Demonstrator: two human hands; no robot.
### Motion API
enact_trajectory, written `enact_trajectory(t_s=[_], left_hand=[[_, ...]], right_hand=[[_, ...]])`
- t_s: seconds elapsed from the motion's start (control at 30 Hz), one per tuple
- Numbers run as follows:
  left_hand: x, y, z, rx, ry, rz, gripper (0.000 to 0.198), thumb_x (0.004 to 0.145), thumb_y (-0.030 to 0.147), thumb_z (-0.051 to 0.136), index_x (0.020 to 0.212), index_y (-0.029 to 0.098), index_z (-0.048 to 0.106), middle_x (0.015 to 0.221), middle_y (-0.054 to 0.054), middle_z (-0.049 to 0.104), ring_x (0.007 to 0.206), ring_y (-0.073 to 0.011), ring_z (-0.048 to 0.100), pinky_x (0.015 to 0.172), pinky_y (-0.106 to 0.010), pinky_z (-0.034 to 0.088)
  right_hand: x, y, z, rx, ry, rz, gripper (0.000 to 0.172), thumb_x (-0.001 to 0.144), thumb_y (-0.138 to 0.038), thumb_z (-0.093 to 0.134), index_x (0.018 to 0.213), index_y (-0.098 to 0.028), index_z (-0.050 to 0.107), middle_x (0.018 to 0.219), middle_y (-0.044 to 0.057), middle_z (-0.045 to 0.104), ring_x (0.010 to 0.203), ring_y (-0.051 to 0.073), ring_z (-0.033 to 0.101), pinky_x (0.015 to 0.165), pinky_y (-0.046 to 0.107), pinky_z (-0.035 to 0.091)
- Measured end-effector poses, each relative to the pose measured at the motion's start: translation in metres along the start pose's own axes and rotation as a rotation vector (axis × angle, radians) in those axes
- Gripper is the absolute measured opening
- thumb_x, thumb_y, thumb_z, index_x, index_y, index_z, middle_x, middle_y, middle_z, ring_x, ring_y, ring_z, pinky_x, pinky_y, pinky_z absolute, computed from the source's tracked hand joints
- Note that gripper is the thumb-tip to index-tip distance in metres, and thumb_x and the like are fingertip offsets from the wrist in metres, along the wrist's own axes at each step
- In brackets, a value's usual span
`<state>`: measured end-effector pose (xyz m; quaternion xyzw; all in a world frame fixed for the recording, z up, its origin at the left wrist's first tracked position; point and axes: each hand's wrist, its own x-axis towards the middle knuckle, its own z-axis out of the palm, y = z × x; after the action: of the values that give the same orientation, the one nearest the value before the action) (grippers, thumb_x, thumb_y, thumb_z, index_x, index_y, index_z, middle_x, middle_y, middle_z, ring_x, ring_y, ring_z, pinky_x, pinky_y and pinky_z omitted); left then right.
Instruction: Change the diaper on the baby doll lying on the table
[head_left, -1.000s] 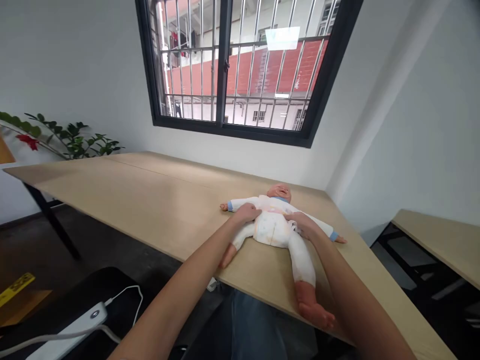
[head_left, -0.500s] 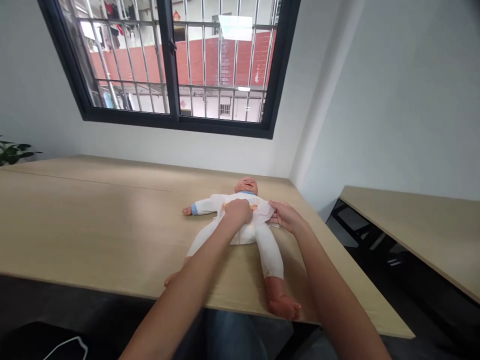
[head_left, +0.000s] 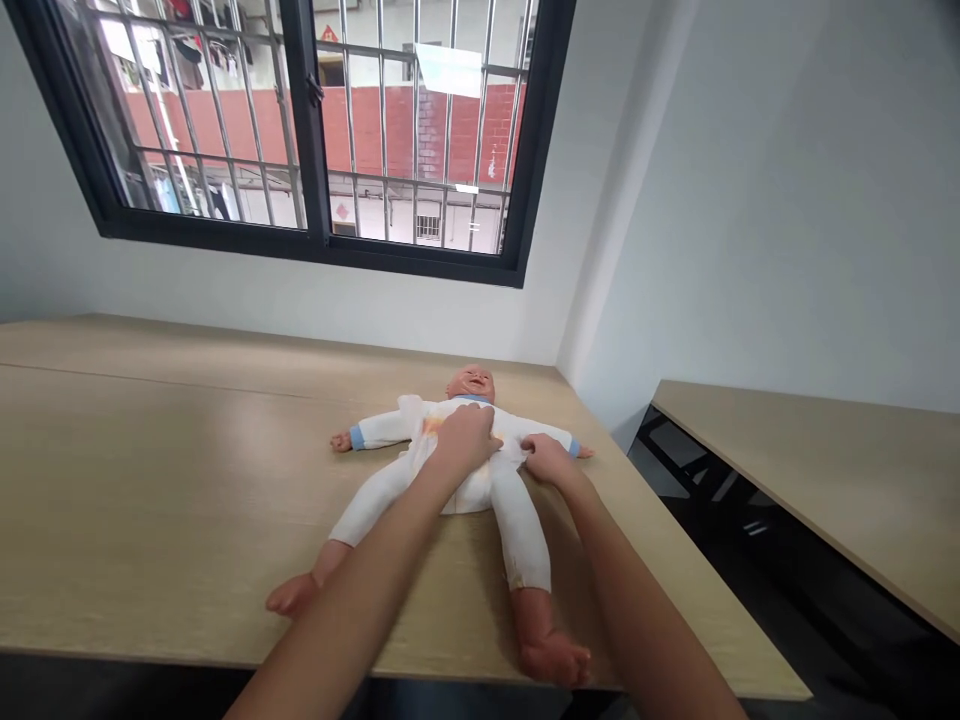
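A baby doll (head_left: 517, 530) in a white suit with blue cuffs lies on its back on the wooden table (head_left: 150, 470), head toward the window, arms and legs spread. My left hand (head_left: 466, 438) rests on the doll's belly, fingers curled onto the white cloth. My right hand (head_left: 546, 458) is at the doll's right side by its hip, fingers bent and pinching the edge of the cloth. The doll's bare feet reach the table's near edge.
A barred window (head_left: 315, 130) with a black frame fills the far wall. A second wooden table (head_left: 810, 470) stands at the right, across a dark gap. White walls meet in a corner just behind the doll.
The view has swung right and the plant and cable have left the picture. Both hands have stayed on the doll's middle; the left hand moved from the doll's side onto its belly.
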<state>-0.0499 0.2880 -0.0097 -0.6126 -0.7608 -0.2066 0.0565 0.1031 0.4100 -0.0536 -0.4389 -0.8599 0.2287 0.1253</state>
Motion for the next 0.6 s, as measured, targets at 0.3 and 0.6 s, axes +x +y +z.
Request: enact_trajectory(t_s=[0.3,0.6], left_hand=[[0.013,-0.02,0.003,-0.156,-0.156,0.249,0.036,0.083,0.046,0.064,0.11,0.022,0.066,0.12,-0.008,0.062,0.119,-0.0274,0.051,0.101,-0.04,0.04],[0.06,-0.016,-0.013,-0.009,-0.594,0.462,0.037,0.069,0.043,0.074,0.103,0.029,0.07,0.104,0.0,0.069,0.085,-0.0188,0.063,0.071,-0.025,0.044]], right_hand=[[-0.001,-0.006,0.009,-0.202,0.049,0.043,0.02,0.082,-0.023,0.06,0.087,-0.008,0.072,0.092,0.02,0.071,0.086,0.025,0.064,0.068,0.027,0.036],[-0.003,-0.007,0.01,-0.151,0.005,0.008,0.006,0.071,-0.014,0.064,0.074,-0.013,0.07,0.081,0.012,0.071,0.077,0.019,0.062,0.061,0.025,0.032]])
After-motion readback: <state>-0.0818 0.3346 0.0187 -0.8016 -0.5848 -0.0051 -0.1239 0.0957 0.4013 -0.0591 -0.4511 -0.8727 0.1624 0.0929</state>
